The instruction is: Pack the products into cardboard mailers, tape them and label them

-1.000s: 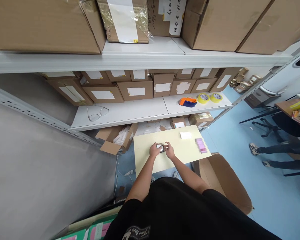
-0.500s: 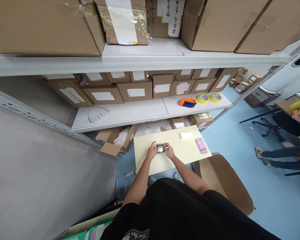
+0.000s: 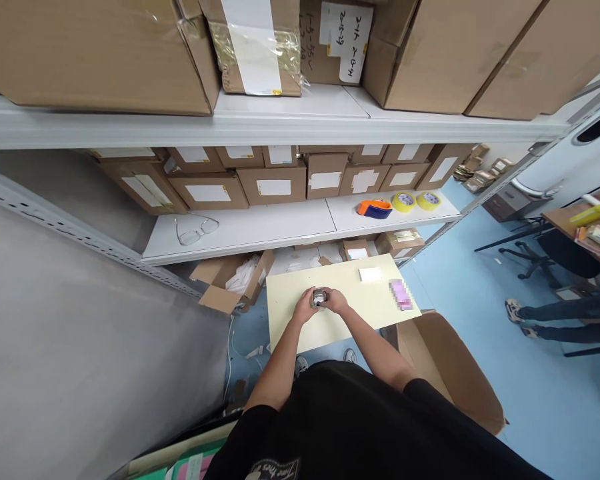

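Note:
Between my hands is a small dark, shiny, rounded-square object [image 3: 319, 297], too small to name. My left hand [image 3: 305, 307] grips its left side and my right hand [image 3: 335, 302] its right side, fingers curled round the edges. Both hands are over the pale yellow board [image 3: 285, 320], left of its middle. A small white box [image 3: 370, 275] lies farther back on the board, to the right of my hands. Near the board's right end lies a pink-purple item [image 3: 401, 295], blurred out by pixels.
Behind the board, a grey shelf [image 3: 280, 223] bears glasses [image 3: 198, 231], an orange-and-blue tape dispenser [image 3: 375, 209], yellow tape rolls [image 3: 404, 201] and labelled cartons [image 3: 273, 185]. Open cardboard boxes stand at left [image 3: 220, 300] and right [image 3: 453, 367]. Another person's legs [image 3: 570, 321] show at far right.
My fingers have closed further round the shiny object, and my hands have come slightly nearer each other. The object looks narrower and turned a little. The view has shifted slightly.

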